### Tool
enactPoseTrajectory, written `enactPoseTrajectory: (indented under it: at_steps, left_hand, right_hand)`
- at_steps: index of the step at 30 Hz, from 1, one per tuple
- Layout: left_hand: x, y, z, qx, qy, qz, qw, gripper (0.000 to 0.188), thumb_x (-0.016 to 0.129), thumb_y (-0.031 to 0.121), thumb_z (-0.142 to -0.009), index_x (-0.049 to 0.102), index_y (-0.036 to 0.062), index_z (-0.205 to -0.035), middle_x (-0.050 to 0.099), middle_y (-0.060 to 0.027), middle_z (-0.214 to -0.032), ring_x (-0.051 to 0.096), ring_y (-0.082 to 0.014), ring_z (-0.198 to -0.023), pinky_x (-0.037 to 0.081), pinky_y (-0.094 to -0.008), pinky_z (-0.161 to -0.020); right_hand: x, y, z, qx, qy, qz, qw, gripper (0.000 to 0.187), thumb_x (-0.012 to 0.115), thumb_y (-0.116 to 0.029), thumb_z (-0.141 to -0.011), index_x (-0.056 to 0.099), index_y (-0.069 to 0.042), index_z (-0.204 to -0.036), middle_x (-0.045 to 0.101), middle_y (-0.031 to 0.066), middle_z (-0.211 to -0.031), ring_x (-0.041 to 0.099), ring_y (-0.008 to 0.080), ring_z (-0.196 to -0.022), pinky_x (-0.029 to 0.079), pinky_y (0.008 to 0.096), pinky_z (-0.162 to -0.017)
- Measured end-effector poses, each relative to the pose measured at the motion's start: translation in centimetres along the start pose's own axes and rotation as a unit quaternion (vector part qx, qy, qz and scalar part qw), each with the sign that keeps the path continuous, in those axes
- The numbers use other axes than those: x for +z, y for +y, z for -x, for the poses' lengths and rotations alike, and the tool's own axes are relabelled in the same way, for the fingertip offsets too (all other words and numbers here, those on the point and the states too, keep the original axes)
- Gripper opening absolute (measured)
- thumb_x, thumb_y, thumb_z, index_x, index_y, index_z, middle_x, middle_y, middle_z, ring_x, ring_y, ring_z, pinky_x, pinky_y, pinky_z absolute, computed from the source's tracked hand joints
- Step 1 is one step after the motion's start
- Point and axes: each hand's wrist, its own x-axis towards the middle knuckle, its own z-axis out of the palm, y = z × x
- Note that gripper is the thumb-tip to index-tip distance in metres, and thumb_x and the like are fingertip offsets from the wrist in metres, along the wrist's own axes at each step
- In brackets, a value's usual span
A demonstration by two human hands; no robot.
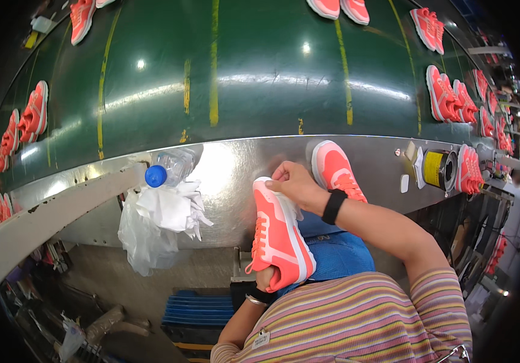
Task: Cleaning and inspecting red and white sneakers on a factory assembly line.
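Observation:
A coral sneaker (pixel 272 224) with a white sole is held tilted in front of me, its toe pointing away. My left hand (pixel 264 279) is at its heel end, partly inside the collar, so most of its fingers are hidden. At the toe, my right hand (pixel 299 184) is closed with the thumb against the sole edge. A piece of white cloth (pixel 292 206) shows under that hand, partly covered by it. Just right of my right hand, a second coral sneaker (pixel 335 166) rests on the metal ledge.
A green conveyor belt (pixel 260 66) carries several coral sneakers beyond the metal ledge (pixel 230 199). Left on the ledge are a blue-capped bottle (pixel 175 166), white cloths (pixel 172 206) and a plastic bag (pixel 142 242). A beam (pixel 60 212) crosses there. To the right stands a yellow-labelled tin (pixel 438 169).

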Motion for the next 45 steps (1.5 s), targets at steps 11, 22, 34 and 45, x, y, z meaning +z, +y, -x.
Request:
enactPoseTrajectory:
  at_steps: [11, 22, 34, 45]
  left_hand:
    - [-0.1, -0.6, 0.0, -0.002, 0.004, 0.009, 1.000, 0.043, 0.044, 0.021, -0.093, 0.034, 0.0010, -0.130, 0.046, -0.0142, -0.127, 0.050, -0.0247, -0.112, 0.044, -0.0381, -0.094]
    - [0.4, -0.8, -0.3, -0.002, 0.019, 0.028, 0.999, 0.044, 0.044, 0.022, -0.093, 0.033, 0.0009, -0.131, 0.045, -0.0146, -0.127, 0.049, -0.0254, -0.113, 0.043, -0.0389, -0.094]
    - [1.1, -0.4, -1.3, -0.001, 0.035, 0.055, 0.998, 0.046, 0.044, 0.023, -0.093, 0.032, 0.0008, -0.131, 0.044, -0.0151, -0.128, 0.049, -0.0261, -0.113, 0.043, -0.0399, -0.095]
    - [1.1, -0.6, -0.9, -0.008, 0.045, 0.075, 0.996, 0.047, 0.044, 0.024, -0.093, 0.031, 0.0007, -0.132, 0.044, -0.0155, -0.129, 0.048, -0.0268, -0.114, 0.042, -0.0408, -0.096]
  right_hand:
    - [-0.2, 2.3, 3.7, -0.066, 0.035, 0.007, 0.997, 0.023, 0.070, -0.014, -0.076, 0.051, -0.003, -0.084, 0.049, 0.0012, -0.075, 0.044, 0.0080, -0.070, 0.039, 0.0229, -0.060]
    - [-0.3, 1.5, 2.0, 0.016, -0.062, -0.068, 0.996, 0.028, 0.070, -0.020, -0.078, 0.049, -0.003, -0.086, 0.050, 0.0014, -0.079, 0.045, 0.0069, -0.069, 0.040, 0.0230, -0.060]
    - [1.4, 0.9, -0.3, -0.049, 0.015, -0.100, 0.994, 0.022, 0.070, -0.013, -0.075, 0.050, -0.004, -0.077, 0.048, 0.0011, -0.072, 0.043, 0.0083, -0.064, 0.037, 0.0235, -0.054]
    - [-0.5, 3.5, 6.6, 0.101, -0.059, -0.070, 0.991, 0.034, 0.071, -0.023, -0.078, 0.048, -0.002, -0.092, 0.050, 0.0041, -0.085, 0.047, 0.0088, -0.076, 0.042, 0.0230, -0.065]
